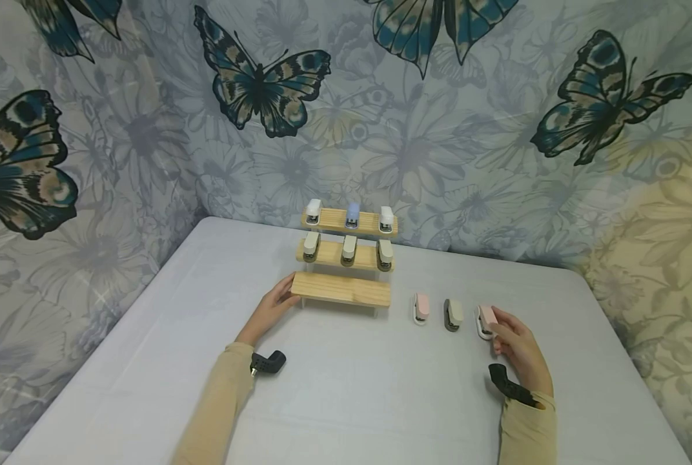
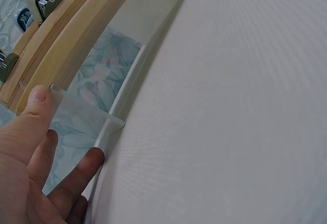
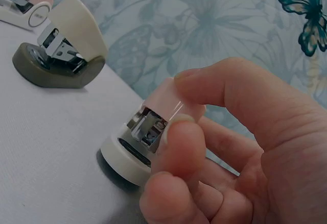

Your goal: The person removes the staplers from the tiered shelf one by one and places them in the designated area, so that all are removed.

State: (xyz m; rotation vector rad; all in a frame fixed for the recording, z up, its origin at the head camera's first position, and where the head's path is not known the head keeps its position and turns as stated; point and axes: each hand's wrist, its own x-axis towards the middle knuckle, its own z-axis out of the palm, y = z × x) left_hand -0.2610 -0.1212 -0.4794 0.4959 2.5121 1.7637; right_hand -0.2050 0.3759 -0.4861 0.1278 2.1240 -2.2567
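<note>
At the left end of the lowest shelf of a three-tier wooden display stand (image 1: 341,289), my left hand (image 1: 273,307) grips the board's edge. The left wrist view has its thumb (image 2: 38,99) against the board end, above a clear side panel (image 2: 82,104); the other fingers hang lower. My right hand (image 1: 517,342) pinches a pink mini stapler (image 1: 485,320) with a white base (image 3: 127,157), thumb and fingers around its pink top. To its left, a cream stapler with an olive base (image 1: 453,314) and another pink stapler (image 1: 420,309) stand on the table.
The two upper shelves bear several small staplers: white ones and a blue one (image 1: 352,215) on top, cream ones (image 1: 348,250) on the middle board. The bottom board is bare. Behind the white table (image 1: 381,400) hangs a butterfly-patterned backdrop (image 1: 416,148).
</note>
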